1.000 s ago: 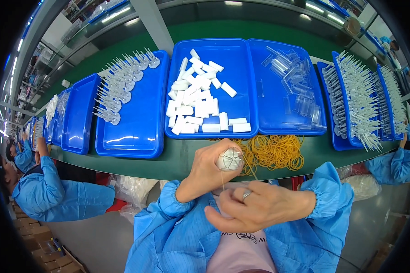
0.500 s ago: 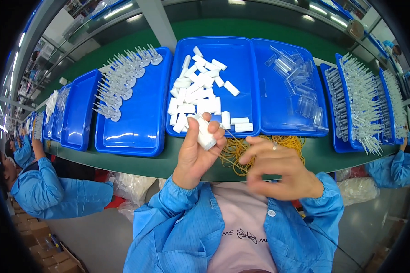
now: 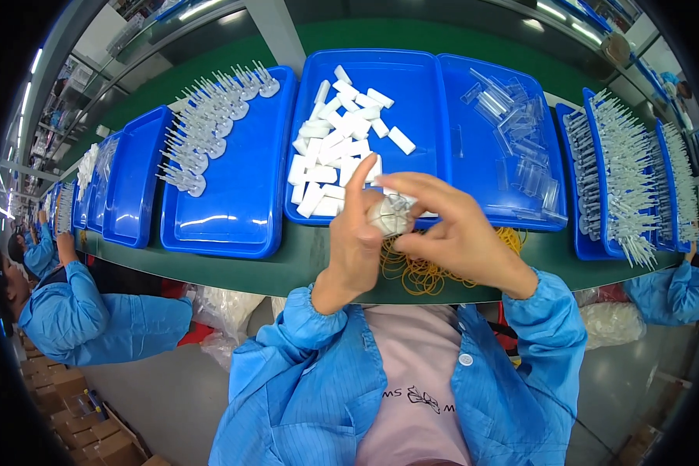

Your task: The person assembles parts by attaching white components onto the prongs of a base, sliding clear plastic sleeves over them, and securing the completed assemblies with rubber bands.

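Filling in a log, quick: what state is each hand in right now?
Left hand: partly closed, holding a white bundle.
Right hand: thumb and fingers curled at the same bundle; whether it grips cannot be told.

dark-green tabletop [image 3: 299, 260] bearing a row of shallow blue plastic trays [image 3: 241, 182]; thin yellow elastic bands [image 3: 419, 272] lie in a tangled heap toward its near edge.

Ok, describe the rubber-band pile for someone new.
Find the near edge of the green table. There, partly hidden by the right hand, lies the rubber-band pile. Its tangled yellow loops stand out from the white blocks and clear pieces beyond.
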{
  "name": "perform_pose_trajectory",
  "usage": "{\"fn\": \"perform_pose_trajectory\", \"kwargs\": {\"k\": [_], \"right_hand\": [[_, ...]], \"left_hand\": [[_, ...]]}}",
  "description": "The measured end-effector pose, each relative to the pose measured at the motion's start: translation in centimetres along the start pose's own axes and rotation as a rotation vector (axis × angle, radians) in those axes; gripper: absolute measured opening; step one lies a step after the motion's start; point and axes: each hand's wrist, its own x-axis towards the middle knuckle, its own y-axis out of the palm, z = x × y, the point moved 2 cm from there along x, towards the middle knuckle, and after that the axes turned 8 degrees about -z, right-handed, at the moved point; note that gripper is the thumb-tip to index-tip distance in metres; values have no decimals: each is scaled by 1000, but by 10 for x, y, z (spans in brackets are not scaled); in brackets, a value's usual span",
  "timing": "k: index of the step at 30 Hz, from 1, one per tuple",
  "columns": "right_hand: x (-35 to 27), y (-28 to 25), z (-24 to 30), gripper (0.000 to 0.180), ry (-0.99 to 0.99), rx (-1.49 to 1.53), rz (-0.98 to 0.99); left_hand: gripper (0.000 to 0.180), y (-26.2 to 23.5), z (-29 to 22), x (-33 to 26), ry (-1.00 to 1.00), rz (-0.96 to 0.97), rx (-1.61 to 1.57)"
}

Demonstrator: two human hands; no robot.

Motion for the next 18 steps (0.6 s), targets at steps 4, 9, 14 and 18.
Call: {"fn": "perform_pose_trajectory", "kwargs": {"k": [4,9,14,18], "right_hand": [[17,3,12,38,-337,-543,29],[96,-67,10,29,-451,-1001,-66],[195,-191,-6,29,-407,-1160,-327],[249,-239,-49,39,-161,-1309,-505]], "left_hand": [[107,3,-13,4,-138,92,-186],[76,-62,-5,9,305,-453,193],[20,-181,12,2,41,-664,560],[14,-236,27,10,56,-584,858]]}}
